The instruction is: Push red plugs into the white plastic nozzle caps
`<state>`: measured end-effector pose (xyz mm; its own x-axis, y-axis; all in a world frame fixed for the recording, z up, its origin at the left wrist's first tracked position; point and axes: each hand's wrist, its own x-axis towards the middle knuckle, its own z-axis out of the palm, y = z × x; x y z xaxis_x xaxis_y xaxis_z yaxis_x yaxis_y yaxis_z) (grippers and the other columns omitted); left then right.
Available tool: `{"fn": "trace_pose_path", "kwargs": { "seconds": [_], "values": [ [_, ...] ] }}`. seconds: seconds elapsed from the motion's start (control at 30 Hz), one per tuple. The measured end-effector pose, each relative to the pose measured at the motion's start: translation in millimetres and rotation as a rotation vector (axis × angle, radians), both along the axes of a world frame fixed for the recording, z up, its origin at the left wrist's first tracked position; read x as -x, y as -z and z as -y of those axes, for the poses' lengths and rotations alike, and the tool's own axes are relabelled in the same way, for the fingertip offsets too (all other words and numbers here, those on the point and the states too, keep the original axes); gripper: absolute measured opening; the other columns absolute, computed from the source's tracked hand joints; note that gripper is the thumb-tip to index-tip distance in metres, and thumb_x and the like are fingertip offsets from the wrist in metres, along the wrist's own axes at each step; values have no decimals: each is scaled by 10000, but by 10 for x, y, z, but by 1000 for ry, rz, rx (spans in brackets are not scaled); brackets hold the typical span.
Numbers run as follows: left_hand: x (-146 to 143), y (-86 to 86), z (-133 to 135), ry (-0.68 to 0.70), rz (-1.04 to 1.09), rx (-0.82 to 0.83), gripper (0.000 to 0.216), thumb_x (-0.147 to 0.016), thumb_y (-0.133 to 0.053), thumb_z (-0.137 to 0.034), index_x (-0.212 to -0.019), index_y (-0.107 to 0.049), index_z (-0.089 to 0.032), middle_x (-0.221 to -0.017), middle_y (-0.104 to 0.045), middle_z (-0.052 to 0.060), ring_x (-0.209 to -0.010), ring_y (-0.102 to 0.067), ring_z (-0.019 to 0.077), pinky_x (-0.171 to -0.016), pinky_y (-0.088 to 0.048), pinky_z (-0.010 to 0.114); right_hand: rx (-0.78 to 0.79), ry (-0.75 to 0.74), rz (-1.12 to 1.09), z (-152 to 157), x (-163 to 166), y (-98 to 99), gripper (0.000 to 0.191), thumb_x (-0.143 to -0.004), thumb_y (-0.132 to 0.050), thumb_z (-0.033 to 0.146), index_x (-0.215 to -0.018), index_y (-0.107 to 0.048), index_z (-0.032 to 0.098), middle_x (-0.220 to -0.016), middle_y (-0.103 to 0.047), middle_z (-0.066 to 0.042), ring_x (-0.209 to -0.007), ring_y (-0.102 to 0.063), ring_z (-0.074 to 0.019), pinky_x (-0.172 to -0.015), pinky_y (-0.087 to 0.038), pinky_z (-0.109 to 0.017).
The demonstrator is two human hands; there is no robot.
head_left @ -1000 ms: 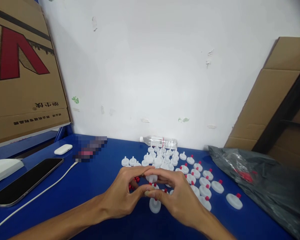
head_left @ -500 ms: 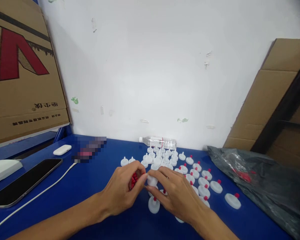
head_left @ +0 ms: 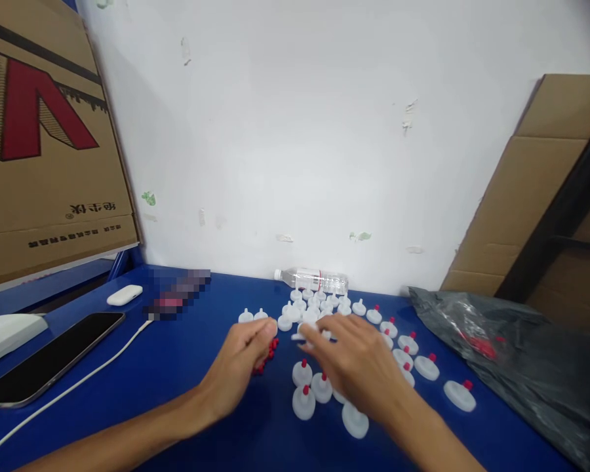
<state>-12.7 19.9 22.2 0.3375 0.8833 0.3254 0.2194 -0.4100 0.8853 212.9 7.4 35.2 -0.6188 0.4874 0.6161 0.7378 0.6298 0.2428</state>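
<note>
My left hand [head_left: 246, 357] is closed, thumb pressed against the curled forefinger; whatever it may hold is hidden. Small red caps [head_left: 273, 347] show beside and below its fingers, partly covered by them. My right hand [head_left: 351, 360] has its fingers bent around a white disc-shaped lid with a thin spout [head_left: 297, 337], the spout pointing left towards my left hand. The fingers hide most of that lid. Under and around my right hand stand white spouted lids with red tips [head_left: 303, 401]. Behind it is a cluster of plain white spouted lids [head_left: 295, 312].
A clear plastic bottle [head_left: 314, 280] lies along the wall. On the left are a black phone [head_left: 49, 357], a white cable [head_left: 93, 367], a white case [head_left: 124, 295] and a cardboard box [head_left: 54, 190]. A dark plastic bag [head_left: 521, 387] covers the right side.
My hands have come apart from where their fingertips met. My left hand has turned more closed, and my right hand has shifted slightly right and up. More red-tipped lids show between them.
</note>
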Motion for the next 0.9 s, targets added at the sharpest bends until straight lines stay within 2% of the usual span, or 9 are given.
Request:
{"fn": "trace_pose_path", "kwargs": {
  "seconds": [0.07, 0.17, 0.27, 0.37, 0.47, 0.6, 0.77, 0.9],
  "values": [
    [29, -32, -45, -36, 115, 89, 504, -1003, -400, -544, -635, -290, -217, -565, -253, -65, -507, -245, 102, -469, -200, 250, -22, 92, -42, -93, -176, 4, 209, -1012, -503, 247, -1173, -623, 189, -953, -686, -90, -785, -641, -233, -685, -481, -376],
    [57, -57, -89, -36, 111, 52, 495, -1009, -394, -529, -647, -261, -219, -591, -232, -66, -524, -232, 104, -476, -218, 242, 58, 211, -162, -191, -360, 23, 243, -1015, -504, 329, -1185, -633, 213, -1133, -655, -118, -809, -667, -229, -620, -510, -342],
    [49, -55, -73, -45, -113, -113, 419, -1033, -380, -457, -702, -382, -201, -638, -372, -43, -578, -339, 123, -541, -307, 251, 120, 207, -228, -204, -358, 45, 253, -1012, -496, 350, -1176, -634, 216, -1242, -614, -123, -871, -683, -235, -624, -539, -339],
    [30, -30, -51, -59, -424, -322, 250, -1012, -455, -331, -834, -561, -191, -822, -563, 20, -777, -489, 183, -676, -402, 299, 123, 145, -253, -172, -269, 55, 250, -1017, -481, 324, -1187, -616, 200, -1174, -644, -112, -925, -681, -246, -750, -560, -383],
    [24, 28, -64, -10, -606, -447, 130, -968, -535, -237, -973, -662, -213, -1015, -585, 59, -957, -510, 228, -813, -443, 358, 136, 110, -268, -152, -220, 65, 243, -1014, -492, 336, -1182, -611, 207, -1141, -654, -97, -891, -683, -232, -751, -560, -377],
    [46, 76, -88, 16, -710, -454, 195, -920, -613, -206, -1109, -655, -222, -1090, -550, 72, -997, -504, 243, -878, -459, 409, 173, 125, -254, -153, -225, 93, 238, -1008, -507, 350, -1171, -619, 218, -1123, -662, -82, -864, -675, -222, -703, -560, -357],
    [85, 1, -90, -25, -766, -514, 155, -879, -524, -92, -941, -629, -188, -1028, -540, 76, -937, -487, 238, -791, -450, 381, 199, 111, -240, -130, -219, 96, 228, -997, -532, 326, -1177, -623, 221, -1114, -668, -63, -870, -673, -213, -709, -561, -355],
    [104, -26, -106, -38, -839, -538, 121, -854, -552, -111, -910, -629, -185, -1011, -540, 82, -924, -477, 250, -786, -437, 387, 203, 106, -236, -123, -202, 87, 217, -989, -546, 319, -1162, -628, 215, -1106, -669, -65, -875, -669, -222, -710, -556, -362]
  ]
}}
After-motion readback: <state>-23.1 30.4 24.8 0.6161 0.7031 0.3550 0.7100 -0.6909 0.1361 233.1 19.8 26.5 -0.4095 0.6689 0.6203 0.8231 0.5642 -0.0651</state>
